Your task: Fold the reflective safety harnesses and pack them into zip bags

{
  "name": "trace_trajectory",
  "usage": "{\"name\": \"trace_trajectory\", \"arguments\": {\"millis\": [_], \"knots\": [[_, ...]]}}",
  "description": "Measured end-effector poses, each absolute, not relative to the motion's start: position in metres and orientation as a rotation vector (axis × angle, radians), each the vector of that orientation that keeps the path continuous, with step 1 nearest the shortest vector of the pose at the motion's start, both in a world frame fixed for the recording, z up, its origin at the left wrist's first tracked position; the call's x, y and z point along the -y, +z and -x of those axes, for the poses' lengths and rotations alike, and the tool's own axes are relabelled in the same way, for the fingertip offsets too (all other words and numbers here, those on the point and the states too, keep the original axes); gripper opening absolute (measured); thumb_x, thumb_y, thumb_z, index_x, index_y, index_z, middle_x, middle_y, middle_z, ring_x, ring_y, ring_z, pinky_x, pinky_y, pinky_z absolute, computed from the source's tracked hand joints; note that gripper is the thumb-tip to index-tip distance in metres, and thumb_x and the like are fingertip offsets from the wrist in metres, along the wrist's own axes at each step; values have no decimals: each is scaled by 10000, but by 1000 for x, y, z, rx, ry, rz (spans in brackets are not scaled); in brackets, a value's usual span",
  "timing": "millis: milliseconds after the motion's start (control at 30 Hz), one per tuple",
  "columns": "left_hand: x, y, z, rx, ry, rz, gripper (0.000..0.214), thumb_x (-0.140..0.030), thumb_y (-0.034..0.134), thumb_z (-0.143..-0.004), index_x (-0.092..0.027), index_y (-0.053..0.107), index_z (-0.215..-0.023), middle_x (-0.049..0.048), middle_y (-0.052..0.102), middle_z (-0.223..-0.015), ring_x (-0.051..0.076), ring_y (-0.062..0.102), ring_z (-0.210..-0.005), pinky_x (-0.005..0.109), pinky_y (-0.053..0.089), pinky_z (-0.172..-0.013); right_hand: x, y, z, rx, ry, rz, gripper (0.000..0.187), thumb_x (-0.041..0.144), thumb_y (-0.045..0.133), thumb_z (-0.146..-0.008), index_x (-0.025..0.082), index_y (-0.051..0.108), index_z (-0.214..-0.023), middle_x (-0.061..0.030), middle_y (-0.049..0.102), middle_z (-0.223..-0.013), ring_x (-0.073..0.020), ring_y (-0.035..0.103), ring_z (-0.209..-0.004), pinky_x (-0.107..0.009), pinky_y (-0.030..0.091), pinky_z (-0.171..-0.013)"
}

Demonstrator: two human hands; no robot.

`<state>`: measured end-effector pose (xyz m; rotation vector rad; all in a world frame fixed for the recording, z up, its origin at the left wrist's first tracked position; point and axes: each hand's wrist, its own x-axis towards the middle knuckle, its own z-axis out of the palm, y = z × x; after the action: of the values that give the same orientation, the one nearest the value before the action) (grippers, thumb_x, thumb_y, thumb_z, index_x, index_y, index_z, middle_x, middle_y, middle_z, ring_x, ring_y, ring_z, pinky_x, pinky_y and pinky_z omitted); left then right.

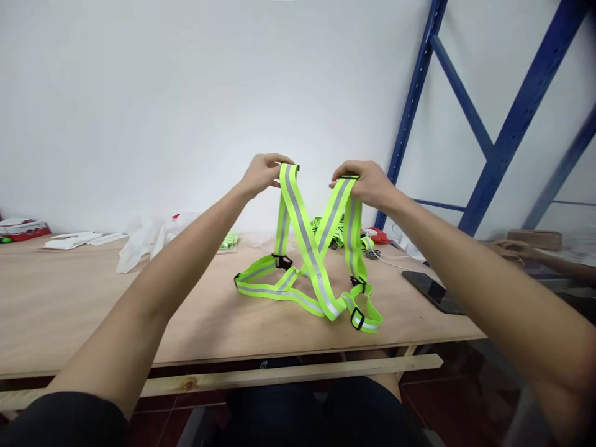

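A neon yellow-green reflective vest (pixel 305 230) made of straps with grey stripes hangs from both my hands above the table. My left hand (pixel 265 174) grips the top of one shoulder strap at its black slider. The other shoulder strap is pinched in my right hand (pixel 363 179), also at a black slider. Between my hands the straps cross, and the waist strap rests on the tabletop with black buckles on it. Some fingertips are hidden behind the straps.
On the wooden table (pixel 195 329) lie a black phone (pixel 433 292), white plastic bags (pixel 144 242), white papers (pixel 79 239) and a packed green item (pixel 229 242). More green straps lie behind the vest. Blue rack posts (pixel 507 118) stand right, near another person's hand (pixel 512 248).
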<state>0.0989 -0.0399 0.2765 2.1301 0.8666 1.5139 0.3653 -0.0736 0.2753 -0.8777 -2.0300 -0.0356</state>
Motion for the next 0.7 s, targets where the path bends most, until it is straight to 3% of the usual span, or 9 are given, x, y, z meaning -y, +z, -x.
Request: {"name": "trace_trajectory", "arguments": {"millis": [167,233,333,500,567,700], "knots": [[45,265,-136,-571,1197,-1883,260,-230,585,-762,-129,692,-976,112,726,-963,248,697,-918,401,557,-824,69,267,-341,2048,-154,840,391,383,753,-723,222,590,-1040,-3,653,-777,-184,554,-687,-312,403,-642],[46,262,-142,-526,1100,-1869,252,-282,538,-808,-132,671,-960,109,717,-958,256,688,-926,430,548,-861,68,266,-338,2049,-238,874,358,361,722,-745,229,576,-1044,-17,653,-815,-194,556,-715,-315,395,-657],[43,256,-147,-509,1078,-1883,222,-357,566,-840,-173,570,-963,65,686,-914,235,677,-899,463,529,-889,67,265,-334,2028,-355,902,200,314,684,-742,221,572,-880,-58,650,-903,-224,563,-811,-326,396,-701],[40,252,-149,-574,1137,-2031,309,-411,605,-861,-234,387,-991,-1,634,-862,191,658,-840,466,516,-858,65,260,-325,2043,-258,946,114,227,604,-729,223,519,-805,-39,664,-854,-214,557,-776,-313,393,-690],[47,253,-149,-751,1210,-2199,304,-430,591,-878,-233,395,-1002,29,652,-886,204,652,-837,459,506,-851,62,256,-321,2053,-198,985,129,196,576,-722,227,506,-826,-32,670,-842,-214,554,-764,-305,382,-669],[80,250,-156,-913,1710,-2472,173,-355,581,-882,-202,502,-897,81,660,-913,217,637,-899,398,491,-870,58,252,-318,2016,-150,1083,209,150,549,-686,236,473,-861,-31,645,-829,-220,541,-755,-297,357,-634]]}}
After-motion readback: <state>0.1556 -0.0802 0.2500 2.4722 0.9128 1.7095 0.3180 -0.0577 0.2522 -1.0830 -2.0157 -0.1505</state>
